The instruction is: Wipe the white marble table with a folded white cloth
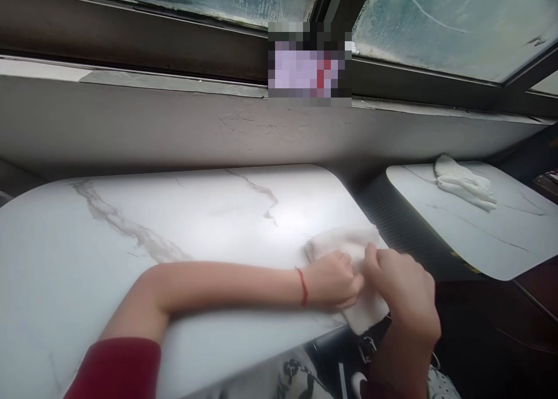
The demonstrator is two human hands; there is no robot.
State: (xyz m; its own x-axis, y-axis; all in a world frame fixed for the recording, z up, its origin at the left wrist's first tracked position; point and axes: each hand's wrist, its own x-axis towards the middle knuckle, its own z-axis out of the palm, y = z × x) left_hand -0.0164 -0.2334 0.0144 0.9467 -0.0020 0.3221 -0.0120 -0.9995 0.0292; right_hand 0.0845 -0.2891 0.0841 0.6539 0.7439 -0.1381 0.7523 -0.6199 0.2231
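Observation:
At the right end of a white marble-patterned table (218,219), a white cloth (344,239) is bunched under both of my hands, part of it hanging past the near edge. My left hand (333,280), with a red string on the wrist, reaches across the tabletop; its curled fingers press into the cloth. Just to the right, my right hand (403,283) is closed on the cloth's right side at the table's edge. The fingertips of both hands are partly hidden in the folds.
A second marble-patterned table (471,236) stands to the right across a gap, a folded white cloth (464,184) lying on it. Behind the tables runs a grey wall (196,126) below framed windows (453,27). A blurred-out patch covers part of the sill.

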